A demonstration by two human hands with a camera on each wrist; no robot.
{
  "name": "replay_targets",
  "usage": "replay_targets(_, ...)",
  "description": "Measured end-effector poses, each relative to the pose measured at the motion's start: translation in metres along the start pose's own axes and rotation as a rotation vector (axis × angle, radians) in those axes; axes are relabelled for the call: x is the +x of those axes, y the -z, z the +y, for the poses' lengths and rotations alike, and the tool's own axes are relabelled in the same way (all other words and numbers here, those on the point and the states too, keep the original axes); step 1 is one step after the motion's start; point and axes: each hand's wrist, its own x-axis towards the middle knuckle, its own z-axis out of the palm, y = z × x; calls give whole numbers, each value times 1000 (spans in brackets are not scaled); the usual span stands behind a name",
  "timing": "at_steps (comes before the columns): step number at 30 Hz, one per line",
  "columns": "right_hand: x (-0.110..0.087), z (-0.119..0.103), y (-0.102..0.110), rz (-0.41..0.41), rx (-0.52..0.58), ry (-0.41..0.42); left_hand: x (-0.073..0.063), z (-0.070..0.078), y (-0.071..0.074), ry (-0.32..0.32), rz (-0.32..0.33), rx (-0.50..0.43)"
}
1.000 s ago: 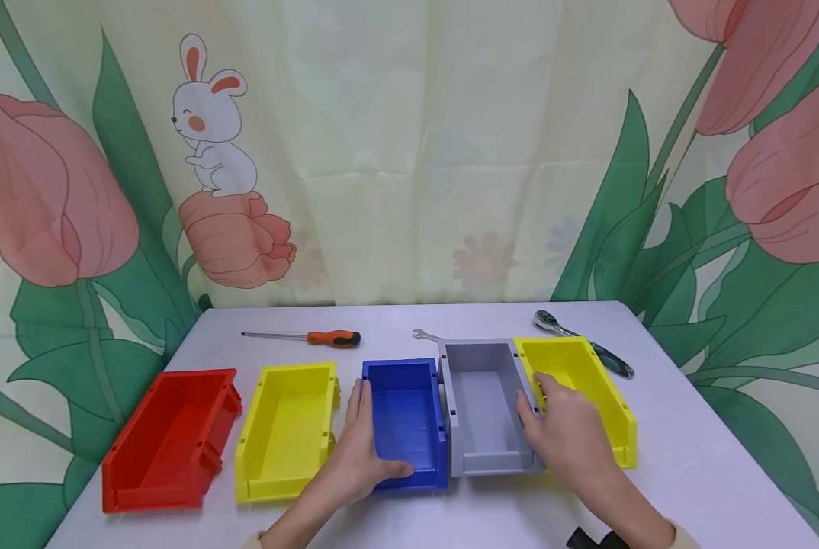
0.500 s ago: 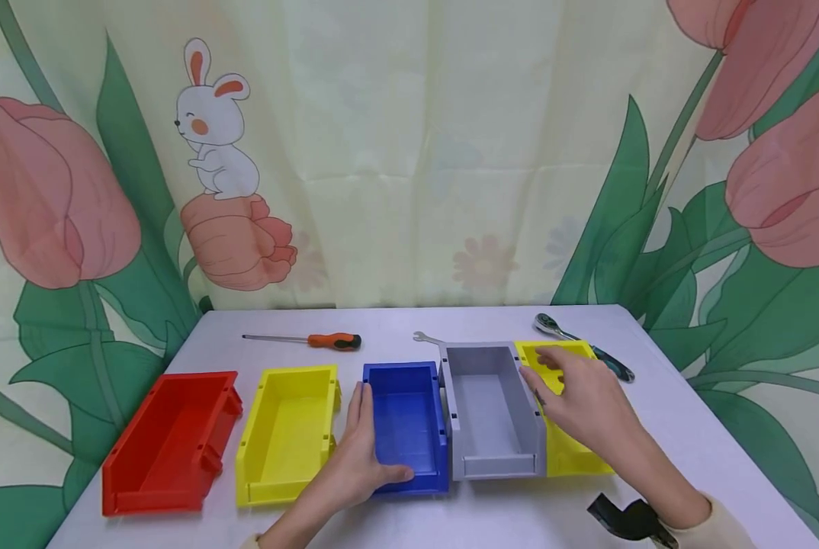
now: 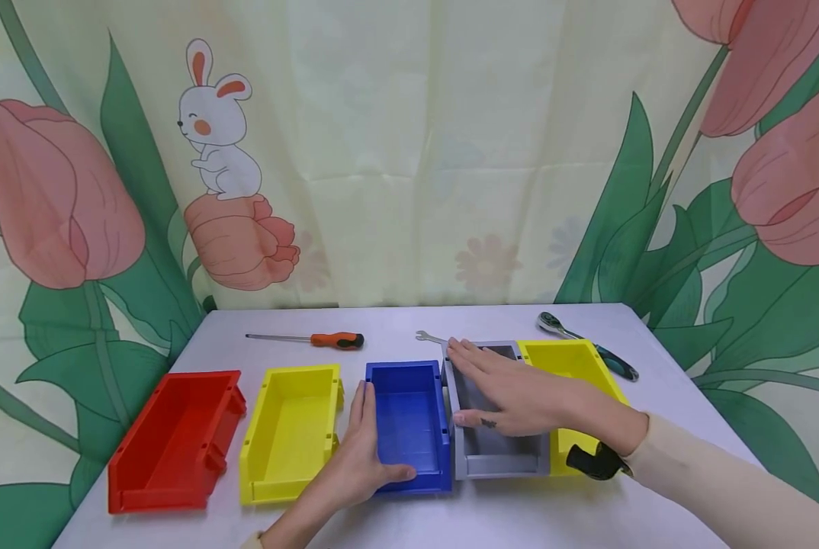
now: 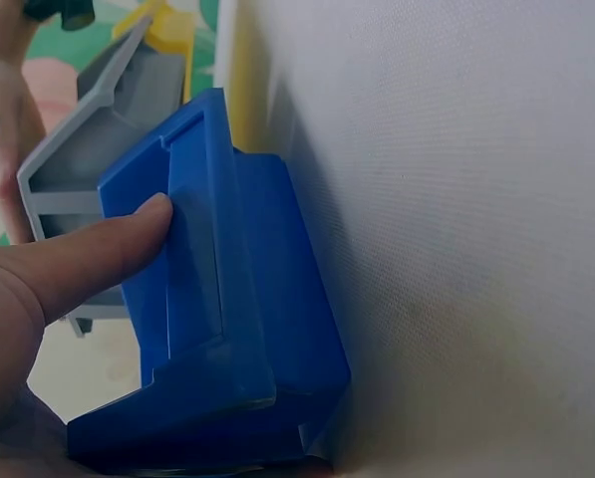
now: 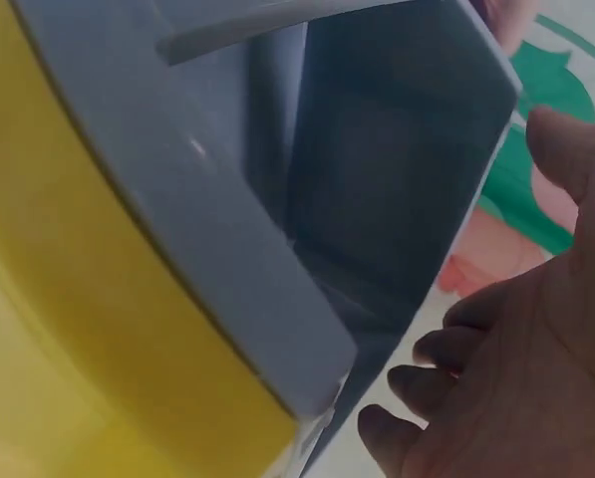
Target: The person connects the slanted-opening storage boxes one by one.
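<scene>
My left hand (image 3: 364, 457) holds the blue bin (image 3: 409, 427) at its left side, fingers straight along the outer wall. Its thumb lies over the front lip, plainly seen on the blue bin (image 4: 192, 249) in the left wrist view. My right hand (image 3: 512, 389) is above the grey bin (image 3: 502, 463), fingers extended toward its far left rim. In the right wrist view, the fingers of that right hand (image 5: 516, 329) are straight and grip nothing; whether they touch the grey bin (image 5: 397, 159) I cannot tell. The blue and grey bins stand side by side.
A yellow bin (image 3: 574, 362) adjoins the grey one on the right. Further left stand another yellow bin (image 3: 289, 427) and a red bin (image 3: 176, 442). Behind them lie a screwdriver (image 3: 334, 340), a wrench (image 3: 428, 336) partly hidden by the grey bin, and a ratchet (image 3: 615, 364).
My right hand has left the right rim of the grey bin, lifted, and moved left across it. The left hand stays on the blue bin.
</scene>
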Motion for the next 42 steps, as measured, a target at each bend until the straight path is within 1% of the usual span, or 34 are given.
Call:
replay_targets(4, 2, 0, -2, -21, -37, 23, -1, 1, 0, 0, -4, 3)
replay_targets(10, 3, -2, 0, -23, -72, 47, -1, 0, 0, -7, -6, 7)
replay_targets(18, 8, -3, -1, -50, -114, 27, 0, -2, 1, -10, -8, 14)
replay_targets(23, 10, 1, -11, -62, -85, 36, -1, -1, 1, -9, -15, 0)
replay_targets(27, 10, 4, -18, -43, -53, 44, -2, 0, 1, -11, -22, -5)
replay_targets(37, 10, 2, -21, -48, -76, 42, -2, -2, 1, -20, -22, -4)
replay_targets(42, 11, 2, -21, -49, -94, 53, -2, -1, 2, -10, -25, -2)
